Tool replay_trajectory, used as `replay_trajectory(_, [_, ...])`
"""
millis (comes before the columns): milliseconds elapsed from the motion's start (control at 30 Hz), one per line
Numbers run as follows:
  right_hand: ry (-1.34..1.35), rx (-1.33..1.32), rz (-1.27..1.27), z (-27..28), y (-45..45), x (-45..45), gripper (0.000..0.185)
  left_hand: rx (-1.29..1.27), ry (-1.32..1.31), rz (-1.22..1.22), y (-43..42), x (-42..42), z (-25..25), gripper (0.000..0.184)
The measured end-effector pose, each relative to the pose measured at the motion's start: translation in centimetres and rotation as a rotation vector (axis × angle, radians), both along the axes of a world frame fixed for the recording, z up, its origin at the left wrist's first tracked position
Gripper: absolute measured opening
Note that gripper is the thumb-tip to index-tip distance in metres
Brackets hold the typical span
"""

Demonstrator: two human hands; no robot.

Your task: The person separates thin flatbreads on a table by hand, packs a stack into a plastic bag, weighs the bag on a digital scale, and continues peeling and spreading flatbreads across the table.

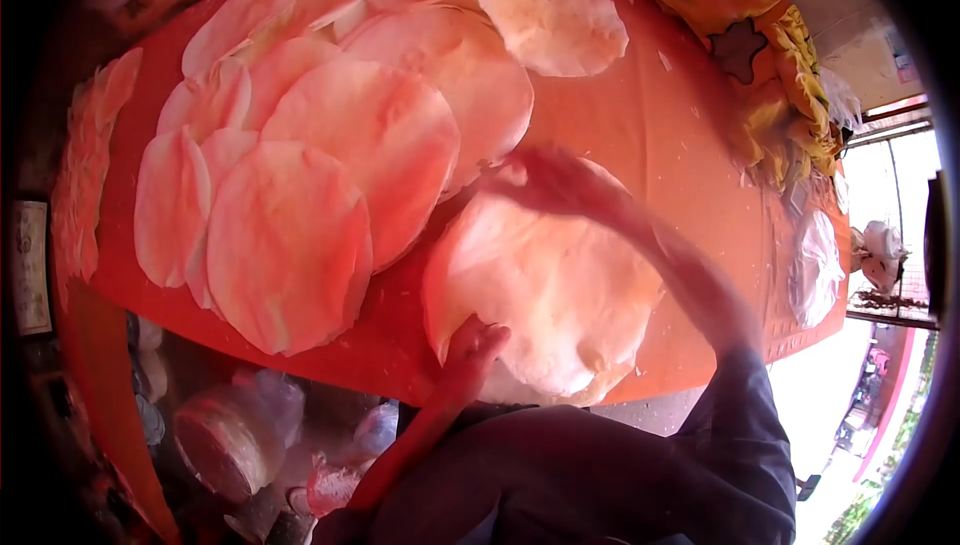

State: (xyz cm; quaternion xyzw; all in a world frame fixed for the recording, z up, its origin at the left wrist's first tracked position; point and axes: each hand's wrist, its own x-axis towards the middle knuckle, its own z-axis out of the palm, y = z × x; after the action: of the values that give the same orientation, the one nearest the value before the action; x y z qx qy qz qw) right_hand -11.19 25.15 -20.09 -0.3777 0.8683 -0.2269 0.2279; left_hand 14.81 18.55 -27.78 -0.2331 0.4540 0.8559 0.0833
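A large pale round sheet (560,275) of what looks like flatbread lies near the table's front edge, with other sheets under it. My left hand (478,345) is at its lower left edge, fingers curled on the rim; what they pinch is too small to make out. Over the sheet's upper edge reaches my right hand (530,180), blurred by motion, its fingers not clear. To the left, overlapping round sheets (290,245) cover much of the orange-red table (640,135). One more sheet (548,10) lies at the back, overlapping the group's edge.
A yellow cloth bundle (790,55) lies at the back right, with a clear plastic bag (817,270) at the right edge. More sheets (95,165) are stacked at the far left. Below the table stands a bucket-like container (225,450) beside plastic bags.
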Motion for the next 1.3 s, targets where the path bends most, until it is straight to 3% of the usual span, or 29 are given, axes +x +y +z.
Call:
replay_trajectory(33, [-0.151,0.187,0.097,-0.3,1.0,1.9,0.055,0.019,0.077,-0.046,0.0,-0.4,0.5,0.02])
replay_trajectory(67, [-0.306,0.245,0.043,2.5,1.5,4.1,0.061,-0.021,0.153,-0.093,0.1,0.4,-2.4,0.026])
replay_trajectory(100, [-0.332,0.267,0.076,3.4,2.5,5.6,0.059,-0.019,0.15,-0.092,0.5,-0.5,-1.2,0.026])
replay_trajectory(167, [-0.18,0.12,0.003,3.2,4.4,7.7,0.058,0.012,0.245,-0.097,1.8,-2.9,2.2,0.032])
replay_trajectory(200, [-0.182,0.12,0.002,3.2,4.8,7.6,0.058,-0.035,0.191,-0.234,1.8,-3.1,2.1,0.035])
replay_trajectory(267, [-0.132,0.114,-0.115,3.4,5.6,7.3,0.04,-0.165,0.317,-0.282,2.7,-4.9,3.2,0.037])
replay_trajectory(300, [-0.132,0.115,-0.114,3.6,6.0,6.9,0.04,-0.23,0.373,-0.298,3.0,-5.7,4.1,0.038])
replay_trajectory(367, [0.228,0.227,0.089,4.3,6.7,5.4,0.025,-0.236,0.334,-0.288,3.5,-7.5,5.6,0.039])
replay_trajectory(433, [0.435,0.375,0.017,3.1,8.8,1.1,0.012,-0.241,0.298,-0.274,3.3,-7.9,6.3,0.039])
replay_trajectory(500, [0.743,0.334,0.22,6.9,12.2,-7.7,0.013,-0.286,0.358,-0.28,2.6,-7.1,6.4,0.042])
replay_trajectory(633, [0.759,-0.172,-0.211,20.0,8.6,-15.0,0.025,-0.381,0.292,-0.309,1.0,-3.9,4.0,0.04])
replay_trajectory(700, [0.889,-0.051,-0.201,25.4,3.5,-13.9,0.013,-0.448,0.265,-0.303,-0.2,-2.2,3.0,0.04])
replay_trajectory(733, [0.889,-0.053,-0.196,25.1,2.5,-15.8,0.013,-0.513,0.236,-0.305,-0.8,-1.2,2.6,0.039])
replay_trajectory(800, [1.6,-0.246,0.249,23.3,0.1,-21.5,0.012,-0.527,0.193,-0.25,-2.0,0.4,1.9,0.037])
replay_trajectory(900, [1.193,-0.135,0.152,17.6,-5.1,-21.7,0.008,-0.524,0.019,-0.057,-3.3,3.3,0.3,0.034])
replay_trajectory(933, [1.332,-0.267,0.27,14.3,-6.4,-22.1,0.009,-0.546,-0.047,-0.025,-4.1,4.1,0.4,0.034])
replay_trajectory(967, [1.227,-0.156,0.288,11.5,-7.4,-21.2,0.006,-0.629,-0.03,0.024,-4.9,4.5,0.5,0.035])
replay_trajectory(1033, [1.138,-0.229,0.295,3.0,-8.4,-21.1,0.009,-0.676,-0.152,0.156,-5.6,5.6,-0.8,0.037])
replay_trajectory(1133, [0.905,0.059,0.276,-7.6,-7.4,-17.4,0.025,-0.709,-0.288,0.135,-5.8,5.9,-0.7,0.044])
replay_trajectory(1300, [0.692,0.274,0.282,-11.1,-4.4,-14.8,0.028,-0.489,-0.223,0.25,-5.0,7.4,-6.5,0.052])
